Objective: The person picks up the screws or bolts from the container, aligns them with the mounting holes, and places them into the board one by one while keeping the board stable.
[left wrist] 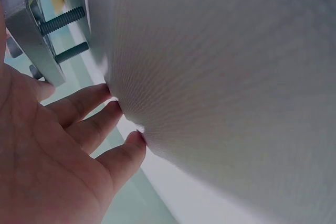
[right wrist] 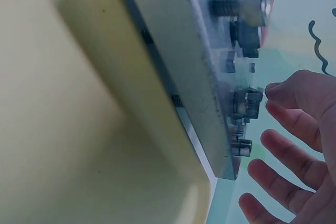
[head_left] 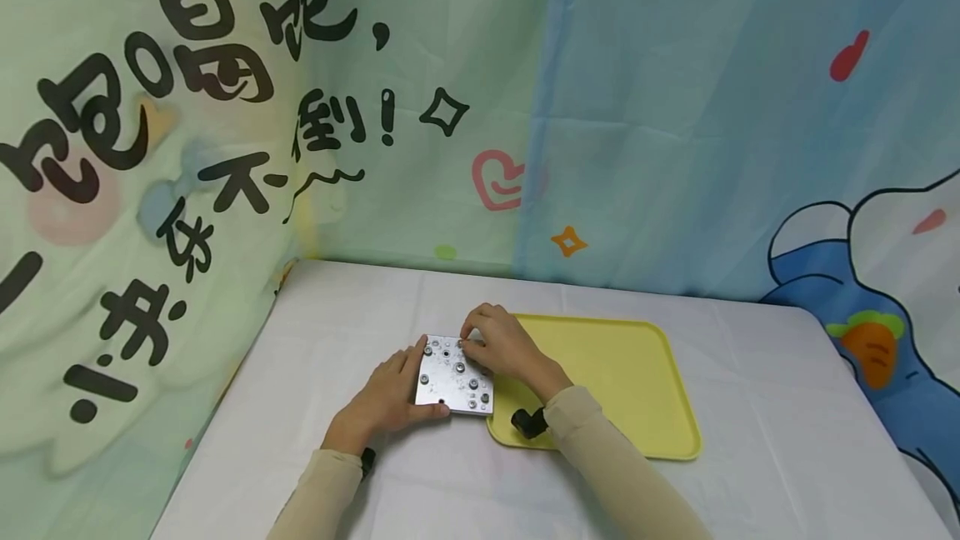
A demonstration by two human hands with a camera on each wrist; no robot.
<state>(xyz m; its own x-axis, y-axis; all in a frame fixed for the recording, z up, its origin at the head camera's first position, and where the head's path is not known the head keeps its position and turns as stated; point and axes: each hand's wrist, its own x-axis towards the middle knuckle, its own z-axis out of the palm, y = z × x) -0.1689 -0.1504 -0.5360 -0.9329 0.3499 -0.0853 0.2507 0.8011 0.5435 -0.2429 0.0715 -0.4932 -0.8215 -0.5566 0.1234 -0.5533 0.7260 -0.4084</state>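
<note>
A square silvery metal plate [head_left: 450,382] bears several socket-head screws on its top. My left hand [head_left: 388,394] holds its left side, the thumb at the front edge and a finger at the far left corner. In the left wrist view, three fingertips of that hand press the white cloth, and threaded screw shanks [left wrist: 63,20] stick out beneath the plate. My right hand [head_left: 508,346] is over the far right part of the plate. Its thumb and forefinger pinch the head of one screw [right wrist: 248,103], seen in the right wrist view, while the other fingers stay spread.
A yellow tray [head_left: 600,382] lies to the right, its left rim right by the plate. White cloth [head_left: 765,407] covers the table. Printed curtains [head_left: 420,40] hang behind and at the left. Black wrist cameras [head_left: 529,423] sit at both cuffs.
</note>
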